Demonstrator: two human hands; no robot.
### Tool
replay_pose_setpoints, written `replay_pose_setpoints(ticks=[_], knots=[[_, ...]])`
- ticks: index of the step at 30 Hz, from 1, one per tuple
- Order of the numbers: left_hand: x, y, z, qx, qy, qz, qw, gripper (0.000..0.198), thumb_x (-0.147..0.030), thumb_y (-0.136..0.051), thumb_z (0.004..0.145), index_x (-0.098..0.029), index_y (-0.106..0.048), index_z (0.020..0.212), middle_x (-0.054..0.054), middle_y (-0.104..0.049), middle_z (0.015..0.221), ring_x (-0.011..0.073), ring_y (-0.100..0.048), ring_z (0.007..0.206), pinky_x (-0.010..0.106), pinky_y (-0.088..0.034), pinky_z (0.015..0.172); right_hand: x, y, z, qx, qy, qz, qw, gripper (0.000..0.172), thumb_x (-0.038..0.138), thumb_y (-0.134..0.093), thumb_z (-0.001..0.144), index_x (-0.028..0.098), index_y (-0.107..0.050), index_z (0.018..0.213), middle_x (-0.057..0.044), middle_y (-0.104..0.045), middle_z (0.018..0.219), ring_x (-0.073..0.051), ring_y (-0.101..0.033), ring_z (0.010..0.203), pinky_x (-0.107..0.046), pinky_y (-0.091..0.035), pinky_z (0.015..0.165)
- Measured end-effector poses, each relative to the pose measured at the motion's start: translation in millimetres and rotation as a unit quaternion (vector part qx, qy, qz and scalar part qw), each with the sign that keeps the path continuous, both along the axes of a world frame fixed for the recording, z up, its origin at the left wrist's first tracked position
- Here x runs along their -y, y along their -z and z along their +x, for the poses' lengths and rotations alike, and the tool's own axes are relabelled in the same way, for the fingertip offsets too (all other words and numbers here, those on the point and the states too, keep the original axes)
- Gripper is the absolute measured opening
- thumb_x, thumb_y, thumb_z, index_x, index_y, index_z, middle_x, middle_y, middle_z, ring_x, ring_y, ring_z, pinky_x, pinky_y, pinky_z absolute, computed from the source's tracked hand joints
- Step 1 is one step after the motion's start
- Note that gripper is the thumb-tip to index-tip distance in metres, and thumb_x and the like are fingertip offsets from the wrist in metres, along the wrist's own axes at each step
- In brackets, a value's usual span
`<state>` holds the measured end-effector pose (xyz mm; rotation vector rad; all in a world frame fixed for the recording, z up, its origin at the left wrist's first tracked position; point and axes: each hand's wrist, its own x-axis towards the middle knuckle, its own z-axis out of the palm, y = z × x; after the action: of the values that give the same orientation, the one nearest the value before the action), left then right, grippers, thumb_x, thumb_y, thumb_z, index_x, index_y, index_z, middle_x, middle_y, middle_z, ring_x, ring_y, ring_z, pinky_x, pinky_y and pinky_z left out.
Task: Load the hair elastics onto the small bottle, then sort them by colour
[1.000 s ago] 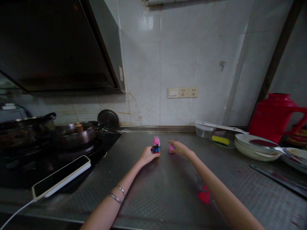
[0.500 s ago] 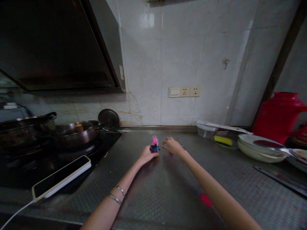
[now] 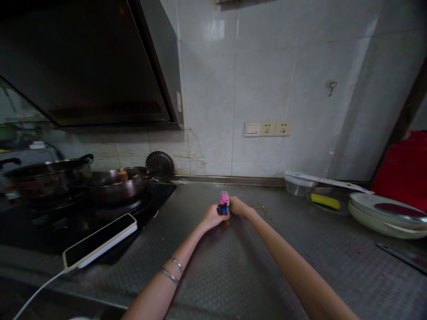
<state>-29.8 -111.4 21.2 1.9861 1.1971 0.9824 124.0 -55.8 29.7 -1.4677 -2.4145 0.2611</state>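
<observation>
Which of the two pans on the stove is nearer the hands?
The smaller pan, holding a brown item, behind the phone; the larger wok stands farther left of the left hand gripping the pink-and-blue stack.

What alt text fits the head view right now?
Both hands meet at a pink-and-blue toy stack standing on a steel kitchen counter: the left hand grips its base, the right hand touches its side. Pans sit left, plates right.

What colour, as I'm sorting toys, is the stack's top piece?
Pink tops the stack, best in head view.
</observation>
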Motion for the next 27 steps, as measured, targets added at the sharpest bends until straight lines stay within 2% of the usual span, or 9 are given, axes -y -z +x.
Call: replay_pose_setpoints(ticks=[3,6,8,10,12,14,17,22,27], knots=[[-0.8,1.4,-0.9,-0.006,-0.002,0.004,1.000,0.038,-0.028,-0.068,0.059,-0.012,-0.063,0.093,0.008,-0.067,0.087,0.0179,-0.061,0.075,0.028,-0.046,0.071,1.0,0.9,-0.2,-0.006,-0.006,0.000,1.000,0.020,0.011,-0.051,0.067,0.011,-0.066,0.079,-0.012,-0.067,0.088,-0.020,-0.060,0.080,-0.021,-0.040,0.062],[-1.8,3.6,-1.5,-0.004,-0.004,0.003,1.000,0.040,-0.028,-0.068,0.059,-0.012,-0.063,0.095,0.007,-0.067,0.086,0.0175,-0.061,0.074,0.027,-0.046,0.071,2.4,-6.7,5.4,-0.014,-0.002,0.004,1.000,0.018,0.012,-0.052,0.065,0.010,-0.067,0.075,-0.009,-0.067,0.076,-0.018,-0.059,0.073,-0.020,-0.039,0.060],[-2.6,4.7,-1.8,0.000,-0.002,0.001,1.000,0.040,-0.029,-0.068,0.059,-0.012,-0.062,0.095,0.007,-0.067,0.085,0.0170,-0.061,0.073,0.027,-0.045,0.070,3.1,-19.5,12.9,-0.047,0.013,0.013,0.999,0.020,0.013,-0.051,0.066,0.009,-0.068,0.076,-0.006,-0.066,0.070,-0.014,-0.057,0.068,-0.020,-0.039,0.059],[-3.0,5.2,-2.0,0.000,-0.001,0.003,1.000,0.039,-0.029,-0.068,0.059,-0.012,-0.063,0.093,0.007,-0.067,0.084,0.0169,-0.061,0.072,0.026,-0.045,0.069,4.9,-38.0,21.3,-0.129,0.028,0.018,0.991,0.025,0.014,-0.049,0.067,0.011,-0.068,0.083,-0.003,-0.066,0.070,-0.012,-0.055,0.065,-0.019,-0.040,0.057],[-2.6,4.8,-2.1,-0.003,-0.001,0.009,1.000,0.037,-0.028,-0.068,0.059,-0.012,-0.063,0.092,0.006,-0.067,0.083,0.0167,-0.060,0.072,0.026,-0.045,0.069,9.1,-58.9,27.5,-0.200,0.024,0.005,0.979,0.029,0.020,-0.050,0.069,0.010,-0.067,0.091,-0.003,-0.066,0.072,-0.012,-0.055,0.062,-0.019,-0.040,0.054],[-1.3,3.7,-2.0,-0.004,0.001,0.018,1.000,0.035,-0.027,-0.066,0.059,-0.012,-0.064,0.091,0.005,-0.066,0.083,0.0162,-0.060,0.071,0.026,-0.045,0.069,15.5,-78.0,28.9,-0.223,0.001,-0.022,0.975,0.032,0.025,-0.054,0.068,0.010,-0.067,0.094,-0.004,-0.067,0.074,-0.012,-0.055,0.061,-0.019,-0.041,0.052],[1.9,1.0,-1.7,-0.001,0.012,0.019,1.000,0.032,-0.025,-0.064,0.061,-0.013,-0.064,0.090,0.004,-0.066,0.081,0.0150,-0.060,0.069,0.025,-0.044,0.067,25.2,-97.1,22.5,-0.203,-0.042,-0.041,0.977,0.031,0.026,-0.056,0.067,0.011,-0.068,0.092,-0.004,-0.068,0.078,-0.012,-0.057,0.065,-0.020,-0.044,0.055],[7.0,-4.4,-1.6,-0.019,0.011,0.026,0.999,0.028,-0.026,-0.062,0.062,-0.013,-0.064,0.086,0.004,-0.066,0.079,0.0156,-0.059,0.070,0.025,-0.044,0.067,32.1,-108.8,9.0,-0.107,-0.112,-0.033,0.987,0.027,0.016,-0.051,0.066,0.010,-0.071,0.084,-0.005,-0.070,0.080,-0.014,-0.060,0.071,-0.021,-0.045,0.064],[10.2,-7.4,-1.8,-0.022,0.008,0.024,0.999,0.027,-0.026,-0.061,0.062,-0.013,-0.065,0.086,0.005,-0.066,0.079,0.0161,-0.059,0.070,0.026,-0.044,0.068,37.5,-119.5,6.2,-0.037,-0.122,-0.049,0.991,0.031,0.013,-0.048,0.065,0.011,-0.070,0.085,-0.004,-0.070,0.078,-0.014,-0.060,0.070,-0.020,-0.044,0.062]])
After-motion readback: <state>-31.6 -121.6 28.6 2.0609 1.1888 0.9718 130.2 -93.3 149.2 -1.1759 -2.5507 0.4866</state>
